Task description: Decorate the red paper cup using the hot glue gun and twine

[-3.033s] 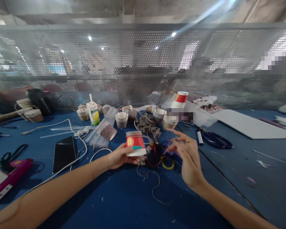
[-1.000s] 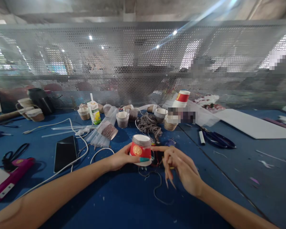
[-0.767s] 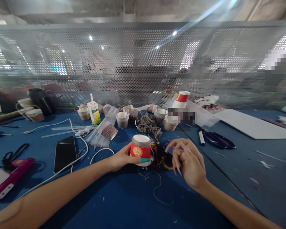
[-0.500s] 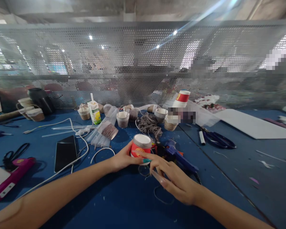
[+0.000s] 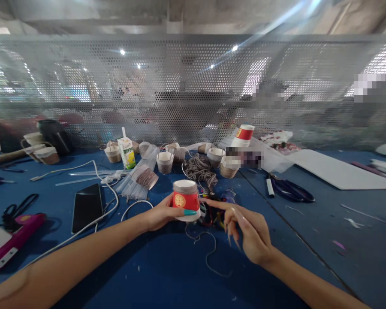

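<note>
My left hand is wrapped round a red and white paper cup with a gold emblem, its thumb lying across the front. Grey cord circles the cup just below its white rim. My right hand is just to the right of the cup, index finger stretched toward its side and the other fingers loosely bent and apart. I cannot tell whether that fingertip touches the cup. A thin loose strand of cord lies on the blue table below. Behind the right hand, a blue glue gun is partly hidden.
Behind the cup lie a tangle of grey cord and several cord-wrapped cups, such as this cup. A phone, white cable and magenta power strip occupy the left. Scissors and a white board lie right.
My right hand has drawn off the cup's front to the right, its index finger now pointing at the cup's side. The left hand has shifted the cup slightly left, and its emblem shows fully.
</note>
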Tool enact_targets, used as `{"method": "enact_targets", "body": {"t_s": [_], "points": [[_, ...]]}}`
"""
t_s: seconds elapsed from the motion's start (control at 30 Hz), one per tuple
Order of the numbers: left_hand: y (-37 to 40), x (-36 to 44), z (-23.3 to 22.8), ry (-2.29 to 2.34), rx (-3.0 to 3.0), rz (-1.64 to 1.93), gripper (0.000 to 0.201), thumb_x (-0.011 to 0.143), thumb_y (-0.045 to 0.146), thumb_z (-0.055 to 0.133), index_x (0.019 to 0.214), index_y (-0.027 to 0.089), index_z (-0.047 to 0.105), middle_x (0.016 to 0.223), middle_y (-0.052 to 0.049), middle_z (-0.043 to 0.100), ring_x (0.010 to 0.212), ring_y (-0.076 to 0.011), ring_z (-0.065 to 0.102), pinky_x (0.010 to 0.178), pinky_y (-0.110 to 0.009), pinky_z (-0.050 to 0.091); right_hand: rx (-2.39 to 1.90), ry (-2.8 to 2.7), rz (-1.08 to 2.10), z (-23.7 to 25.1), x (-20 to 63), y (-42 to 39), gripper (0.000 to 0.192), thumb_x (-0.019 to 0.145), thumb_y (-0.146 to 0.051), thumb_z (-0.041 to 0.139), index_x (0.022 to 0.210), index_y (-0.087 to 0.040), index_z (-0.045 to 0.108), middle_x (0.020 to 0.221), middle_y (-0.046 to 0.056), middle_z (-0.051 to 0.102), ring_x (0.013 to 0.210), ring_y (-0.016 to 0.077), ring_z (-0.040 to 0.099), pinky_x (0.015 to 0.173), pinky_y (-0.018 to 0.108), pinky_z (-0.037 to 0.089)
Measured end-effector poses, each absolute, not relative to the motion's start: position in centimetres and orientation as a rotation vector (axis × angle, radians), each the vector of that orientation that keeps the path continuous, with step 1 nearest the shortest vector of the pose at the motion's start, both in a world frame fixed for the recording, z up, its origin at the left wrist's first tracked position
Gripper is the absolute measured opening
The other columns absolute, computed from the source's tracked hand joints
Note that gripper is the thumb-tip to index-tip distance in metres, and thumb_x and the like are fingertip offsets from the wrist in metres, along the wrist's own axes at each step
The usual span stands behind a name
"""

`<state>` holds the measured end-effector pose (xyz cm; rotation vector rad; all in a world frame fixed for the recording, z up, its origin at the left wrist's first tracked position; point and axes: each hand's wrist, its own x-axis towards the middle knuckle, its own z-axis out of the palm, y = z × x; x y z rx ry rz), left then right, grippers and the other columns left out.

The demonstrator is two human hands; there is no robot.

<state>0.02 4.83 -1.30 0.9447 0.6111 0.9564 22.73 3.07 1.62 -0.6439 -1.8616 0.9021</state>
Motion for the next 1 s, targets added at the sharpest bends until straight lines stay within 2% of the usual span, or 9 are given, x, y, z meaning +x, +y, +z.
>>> {"method": "enact_targets", "body": {"t_s": [0.17,0.3,0.4,0.57,0.67,0.77,0.93,1.0], "points": [[4.8,0.1,-1.4,0.565,1.024,0.994,0.055,0.05,0.026,0.084,0.098,0.013,0.061,0.09,-0.008,0.067,0.08,-0.0186,0.062,0.08,-0.034,0.045,-0.507,-2.225,0.903,2.6,22.0,2.8,0.039,0.092,-0.043,0.038,0.073,-0.021,0.063,0.069,0.004,0.065,0.04,0.0111,0.049,0.041,0.024,0.042],[4.6,0.2,-1.1,0.561,1.078,1.025,0.053,0.054,0.025,0.082,0.1,0.013,0.059,0.092,-0.008,0.066,0.084,-0.0186,0.061,0.083,-0.035,0.045,-0.508,-2.265,0.982,3.0,21.6,2.5,0.037,0.091,-0.045,0.04,0.077,-0.022,0.064,0.077,0.006,0.07,0.044,0.013,0.053,0.044,0.026,0.045],[4.5,0.2,-0.9,0.572,1.048,1.017,0.054,0.054,0.023,0.083,0.102,0.012,0.06,0.093,-0.009,0.066,0.084,-0.0195,0.062,0.085,-0.037,0.045,-0.502,-2.278,0.994,3.0,21.5,2.4,0.037,0.093,-0.044,0.038,0.079,-0.022,0.063,0.074,0.004,0.067,0.046,0.0122,0.054,0.046,0.025,0.047],[4.5,0.0,-0.8,0.534,1.077,1.018,0.059,0.05,0.022,0.084,0.103,0.011,0.061,0.094,-0.009,0.067,0.086,-0.0199,0.062,0.088,-0.036,0.044,-0.52,-2.336,0.945,3.0,21.3,2.1,0.041,0.094,-0.046,0.034,0.082,-0.02,0.062,0.067,0.003,0.061,0.056,0.0144,0.058,0.061,0.028,0.052],[4.5,0.1,-0.6,0.544,1.118,1.012,0.058,0.05,0.022,0.084,0.102,0.011,0.061,0.093,-0.009,0.068,0.086,-0.0201,0.062,0.087,-0.037,0.044,-0.518,-2.36,0.953,2.9,21.3,2.0,0.041,0.095,-0.046,0.033,0.083,-0.019,0.062,0.07,0.002,0.059,0.054,0.0127,0.055,0.059,0.026,0.049],[4.4,0.3,-0.5,0.561,1.14,1.002,0.055,0.051,0.02,0.083,0.101,0.011,0.061,0.093,-0.01,0.068,0.087,-0.0203,0.063,0.086,-0.036,0.045,-0.499,-2.329,1.059,2.8,21.4,2.1,0.043,0.095,-0.049,0.031,0.083,-0.019,0.059,0.066,0.0,0.056,0.046,0.0102,0.051,0.054,0.024,0.047],[4.5,0.3,-0.9,0.564,1.109,1.012,0.054,0.053,0.018,0.082,0.102,0.011,0.061,0.097,-0.01,0.068,0.089,-0.0213,0.064,0.088,-0.037,0.045,-0.527,-2.219,1.201,2.4,21.7,2.3,0.041,0.094,-0.048,0.035,0.084,-0.016,0.059,0.057,-0.003,0.051,0.048,0.0107,0.052,0.071,0.031,0.051],[4.6,0.2,-1.2,0.559,1.099,1.009,0.055,0.053,0.018,0.083,0.103,0.012,0.061,0.098,-0.01,0.069,0.09,-0.0222,0.064,0.089,-0.039,0.045,-0.53,-2.158,1.298,2.3,21.8,2.2,0.039,0.093,-0.049,0.037,0.087,-0.016,0.058,0.056,-0.002,0.052,0.049,0.0113,0.053,0.067,0.031,0.051]]}}
